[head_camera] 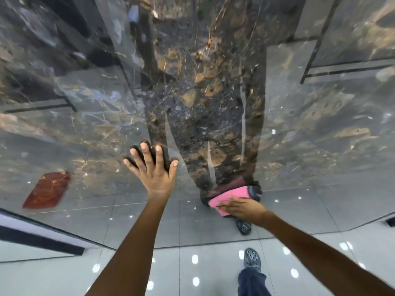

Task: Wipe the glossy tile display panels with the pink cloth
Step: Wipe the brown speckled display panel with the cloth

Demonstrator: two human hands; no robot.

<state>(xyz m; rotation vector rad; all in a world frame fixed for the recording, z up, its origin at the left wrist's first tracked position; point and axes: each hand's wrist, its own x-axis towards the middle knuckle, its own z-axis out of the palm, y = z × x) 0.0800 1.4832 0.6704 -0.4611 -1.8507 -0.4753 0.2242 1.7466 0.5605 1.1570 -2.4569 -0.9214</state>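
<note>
A tall glossy tile panel (213,92) with dark brown and gold marbling stands in front of me and mirrors the room. My left hand (152,167) lies flat on it with fingers spread, at mid height. Low on the panel, my right hand (241,208) presses a folded pink cloth (230,195) against the surface; the fingers lie over the cloth. The cloth and both hands are reflected in the gloss.
Another panel edge with a dark frame (42,238) juts out at lower left. A red marble sample (47,190) shows as a reflection at left. My foot in a grey patterned shoe (252,259) stands on the shiny light floor tiles (171,270) close to the panel's base.
</note>
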